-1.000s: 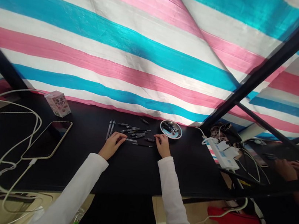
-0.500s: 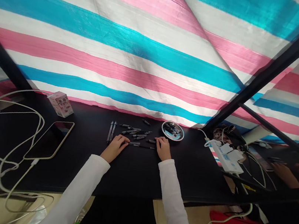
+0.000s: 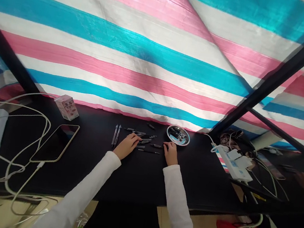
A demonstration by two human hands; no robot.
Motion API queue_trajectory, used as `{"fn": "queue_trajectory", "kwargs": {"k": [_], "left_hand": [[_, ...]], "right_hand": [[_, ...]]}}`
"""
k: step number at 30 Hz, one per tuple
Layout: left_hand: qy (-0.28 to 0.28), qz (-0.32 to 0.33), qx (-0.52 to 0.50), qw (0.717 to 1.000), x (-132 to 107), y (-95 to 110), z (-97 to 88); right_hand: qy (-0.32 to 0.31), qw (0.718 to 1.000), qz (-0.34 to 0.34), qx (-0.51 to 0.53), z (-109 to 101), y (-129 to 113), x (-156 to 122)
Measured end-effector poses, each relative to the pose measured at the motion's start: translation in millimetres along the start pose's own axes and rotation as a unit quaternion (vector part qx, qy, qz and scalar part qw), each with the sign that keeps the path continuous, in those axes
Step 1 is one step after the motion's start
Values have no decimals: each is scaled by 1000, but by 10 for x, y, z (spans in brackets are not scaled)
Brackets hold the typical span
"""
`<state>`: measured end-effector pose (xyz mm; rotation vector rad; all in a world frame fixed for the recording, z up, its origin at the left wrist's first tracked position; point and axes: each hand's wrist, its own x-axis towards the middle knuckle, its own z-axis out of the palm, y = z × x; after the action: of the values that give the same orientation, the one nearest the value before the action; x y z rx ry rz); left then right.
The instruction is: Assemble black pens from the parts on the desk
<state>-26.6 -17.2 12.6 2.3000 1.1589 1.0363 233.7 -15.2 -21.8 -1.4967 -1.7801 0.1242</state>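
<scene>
Pen parts (image 3: 144,142) lie piled — left hand (image 3: 126,145) at them, right hand (image 3: 171,154) beside, both grips indiscernible — pieces best lifted singly.

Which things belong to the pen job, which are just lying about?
Job, apparently:
left hand, at pen parts
right hand, beside a dark pen piece
thin dark rod
two pens
filled round dish

Just lying about, likely:
phone
patterned box
power strips
white cables

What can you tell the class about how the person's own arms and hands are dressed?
The left sleeve and right sleeve are long, white and plain, ending near the wrists. The left hand and right hand are bare.
</scene>
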Motion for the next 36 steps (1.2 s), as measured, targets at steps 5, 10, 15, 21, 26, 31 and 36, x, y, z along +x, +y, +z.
{"fn": "queue_trajectory", "kwargs": {"k": [5,10,15,21,26,31,36], "left_hand": [[-59,42,39,997,109,-86,25],[-88,63,10,994,48,-158,-93],[-78,49,18,996,89,-214,-87],[-102,23,41,994,178,-214,-42],[-84,11,34,996,190,-186,-67],[-122,-2,19,992,204,-133,-70],[-145,-44,29,988,252,-129,-12]], "right_hand": [[13,1000,4,-4,-4,16,-6],[8,1000,0,-23,0,7,-1],[11,1000,-3,-18,9,9,4],[26,999,-17,-9,15,-6,2],[49,998,-34,-3,17,-71,14],[56,997,-47,-3,2,-141,27],[49,997,-55,-1,-12,-164,29]]}}
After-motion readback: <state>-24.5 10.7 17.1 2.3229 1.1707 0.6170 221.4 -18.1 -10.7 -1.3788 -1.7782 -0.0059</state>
